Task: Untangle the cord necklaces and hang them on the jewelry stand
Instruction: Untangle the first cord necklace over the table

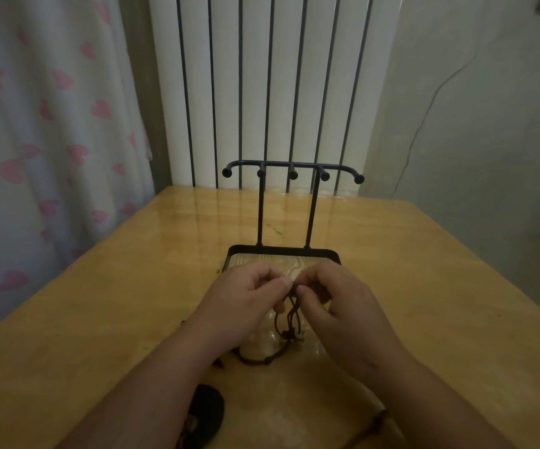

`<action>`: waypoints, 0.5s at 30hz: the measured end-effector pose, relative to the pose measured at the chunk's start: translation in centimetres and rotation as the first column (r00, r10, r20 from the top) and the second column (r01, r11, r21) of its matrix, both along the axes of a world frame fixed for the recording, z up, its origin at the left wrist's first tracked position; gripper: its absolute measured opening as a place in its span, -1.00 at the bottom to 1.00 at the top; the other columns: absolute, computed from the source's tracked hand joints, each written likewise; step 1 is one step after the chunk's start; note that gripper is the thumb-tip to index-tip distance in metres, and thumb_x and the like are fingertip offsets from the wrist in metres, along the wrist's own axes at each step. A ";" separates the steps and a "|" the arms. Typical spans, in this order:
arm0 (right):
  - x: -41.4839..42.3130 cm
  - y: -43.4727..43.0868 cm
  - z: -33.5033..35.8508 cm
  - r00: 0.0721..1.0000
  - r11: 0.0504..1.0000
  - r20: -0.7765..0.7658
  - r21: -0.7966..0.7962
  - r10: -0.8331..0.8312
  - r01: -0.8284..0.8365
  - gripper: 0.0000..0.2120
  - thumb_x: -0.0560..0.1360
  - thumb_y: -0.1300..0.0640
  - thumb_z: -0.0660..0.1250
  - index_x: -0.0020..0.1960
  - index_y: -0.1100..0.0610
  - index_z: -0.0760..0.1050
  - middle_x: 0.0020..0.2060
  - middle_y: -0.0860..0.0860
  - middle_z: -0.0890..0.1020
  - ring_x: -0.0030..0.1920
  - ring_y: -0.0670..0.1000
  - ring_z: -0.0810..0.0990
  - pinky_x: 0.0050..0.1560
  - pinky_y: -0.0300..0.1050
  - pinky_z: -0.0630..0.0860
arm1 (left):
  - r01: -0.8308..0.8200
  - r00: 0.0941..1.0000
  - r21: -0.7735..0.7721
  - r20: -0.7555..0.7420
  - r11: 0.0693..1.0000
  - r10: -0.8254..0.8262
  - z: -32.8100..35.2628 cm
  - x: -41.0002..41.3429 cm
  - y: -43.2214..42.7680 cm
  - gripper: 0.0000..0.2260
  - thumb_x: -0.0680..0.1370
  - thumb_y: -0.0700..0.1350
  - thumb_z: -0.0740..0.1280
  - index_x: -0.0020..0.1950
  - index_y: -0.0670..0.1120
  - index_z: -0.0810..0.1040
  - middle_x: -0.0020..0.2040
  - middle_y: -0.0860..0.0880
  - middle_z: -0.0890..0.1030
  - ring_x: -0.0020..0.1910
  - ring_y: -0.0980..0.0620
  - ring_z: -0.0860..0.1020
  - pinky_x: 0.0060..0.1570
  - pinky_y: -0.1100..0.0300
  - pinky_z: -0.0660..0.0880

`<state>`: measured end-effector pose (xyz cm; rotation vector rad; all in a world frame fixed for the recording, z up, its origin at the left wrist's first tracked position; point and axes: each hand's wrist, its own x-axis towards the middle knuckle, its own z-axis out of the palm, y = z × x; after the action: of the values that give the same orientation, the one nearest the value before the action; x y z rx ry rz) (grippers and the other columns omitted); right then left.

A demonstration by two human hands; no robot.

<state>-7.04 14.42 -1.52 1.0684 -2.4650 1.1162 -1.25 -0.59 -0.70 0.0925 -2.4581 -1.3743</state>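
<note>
- You are working at a glossy wooden table (100,319) pushed against a white ribbed radiator (262,76), with a heart-print curtain (35,124) to your left.
- The black jewelry stand (260,215) is just beyond your hands. All 5 knobbed hooks are bare, so nothing is hung yet.
- Your left hand (249,293) and right hand (336,303) meet above the stand's tray. Each pinches the dark cord necklaces (289,314) between thumb and forefinger, almost touching at 1 spot.
- From that pinch several strands drop to a knotted cluster (285,333) near the tabletop, and a loop trails left across the wood.
- A dark round object (205,413) lies near your left forearm. I cannot tell whether it belongs to a necklace.
- The step in hand looks like teasing the strands apart:
  - Loosen rather than pull, since tension will likely tighten the cluster.
  - Hold 1 strand steady with the left and feed slack through with the right.
  - Lift the tangle enough for the hanging ends to fall free, and watch that the trailing loop does not snag the tray rim.
</note>
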 end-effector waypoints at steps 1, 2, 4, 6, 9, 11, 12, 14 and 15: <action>0.0 0.0 0.0 1.000 1.000 0.000 -0.001 -0.001 0.001 -0.94 0.49 -0.05 0.18 -0.13 -0.20 0.41 -0.22 -0.24 0.47 -0.14 -0.21 0.45 -0.19 -0.29 0.43 | 0.000 1.000 -0.023 0.002 1.000 0.000 0.0 0.0 0.0 -0.85 0.57 -0.01 0.29 -0.17 0.09 0.59 -0.31 0.14 0.62 -0.29 0.26 0.54 -0.19 0.24 0.43; 0.0 0.0 0.0 1.000 1.000 0.002 -0.005 -0.004 0.004 -0.93 0.49 -0.05 0.18 -0.13 -0.19 0.42 -0.22 -0.23 0.48 -0.14 -0.21 0.46 -0.18 -0.27 0.46 | 0.000 1.000 -0.043 0.005 0.999 0.000 0.0 0.0 0.0 -0.85 0.58 -0.01 0.29 -0.16 0.09 0.60 -0.30 0.15 0.63 -0.28 0.25 0.54 -0.19 0.25 0.43; 0.0 0.0 0.1 0.999 0.999 0.032 -0.038 -0.012 0.013 -0.92 0.51 -0.01 0.21 -0.13 -0.15 0.45 -0.23 -0.20 0.50 -0.16 -0.19 0.47 -0.21 -0.27 0.47 | 0.004 1.000 -0.043 0.013 0.999 -0.004 0.0 0.0 0.0 -0.84 0.59 -0.02 0.28 -0.16 0.09 0.59 -0.30 0.17 0.63 -0.29 0.26 0.53 -0.19 0.24 0.42; 0.1 0.0 0.2 0.994 0.994 0.109 -0.111 0.000 0.012 -0.91 0.53 0.03 0.24 -0.13 -0.10 0.48 -0.25 -0.14 0.53 -0.19 -0.16 0.49 -0.26 -0.26 0.48 | 0.012 1.000 0.002 0.019 1.000 -0.012 0.0 -0.1 0.0 -0.83 0.60 -0.02 0.26 -0.15 0.08 0.59 -0.30 0.16 0.63 -0.30 0.23 0.51 -0.17 0.18 0.44; 0.4 -0.1 0.5 0.962 0.974 0.270 -0.225 0.043 0.020 -0.89 0.55 0.06 0.23 -0.11 -0.05 0.51 -0.20 -0.08 0.59 -0.18 -0.12 0.54 -0.18 -0.19 0.54 | -0.018 1.000 0.092 0.017 0.996 0.016 0.0 -0.1 0.1 -0.82 0.61 -0.04 0.24 -0.14 0.06 0.59 -0.31 0.10 0.63 -0.30 0.13 0.50 -0.18 0.11 0.47; 0.4 -0.2 0.4 0.946 0.974 0.321 -0.224 0.048 0.026 -0.89 0.56 0.06 0.23 -0.10 -0.04 0.51 -0.19 -0.07 0.60 -0.18 -0.13 0.55 -0.16 -0.17 0.56 | -0.053 0.999 0.127 0.013 0.991 0.052 0.0 -0.2 0.2 -0.82 0.61 -0.04 0.23 -0.13 0.05 0.59 -0.32 0.09 0.63 -0.31 0.13 0.49 -0.19 0.12 0.43; 0.4 -0.3 0.3 0.945 0.979 0.326 -0.201 0.039 0.029 -0.90 0.56 0.06 0.24 -0.11 -0.04 0.51 -0.21 -0.08 0.59 -0.20 -0.14 0.54 -0.20 -0.22 0.54 | -0.063 0.998 0.126 0.011 0.990 0.062 0.0 -0.2 0.2 -0.81 0.61 -0.04 0.23 -0.14 0.05 0.59 -0.33 0.09 0.63 -0.31 0.14 0.49 -0.19 0.12 0.43; 0.3 -0.3 0.3 0.945 0.983 0.327 -0.175 0.010 0.050 -0.93 0.53 0.09 0.29 -0.10 -0.04 0.52 -0.25 -0.08 0.58 -0.25 -0.17 0.52 -0.28 -0.31 0.48 | -0.078 0.997 0.083 0.011 0.993 0.077 -0.1 -0.2 0.2 -0.81 0.61 -0.03 0.23 -0.16 0.06 0.57 -0.33 0.09 0.62 -0.32 0.13 0.50 -0.21 0.12 0.46; 0.2 -0.2 0.3 0.942 0.980 0.335 -0.188 0.005 0.062 -0.94 0.50 0.10 0.31 -0.08 -0.05 0.53 -0.24 -0.08 0.57 -0.27 -0.18 0.51 -0.30 -0.33 0.47 | -0.082 0.997 0.057 0.010 0.995 0.082 -0.1 -0.2 0.2 -0.81 0.61 -0.02 0.23 -0.16 0.07 0.57 -0.33 0.10 0.63 -0.32 0.14 0.50 -0.22 0.14 0.47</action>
<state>-6.81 14.22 -1.26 0.8397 -2.5326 1.6103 -1.43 -0.42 -0.79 0.2101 -2.3933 -1.4112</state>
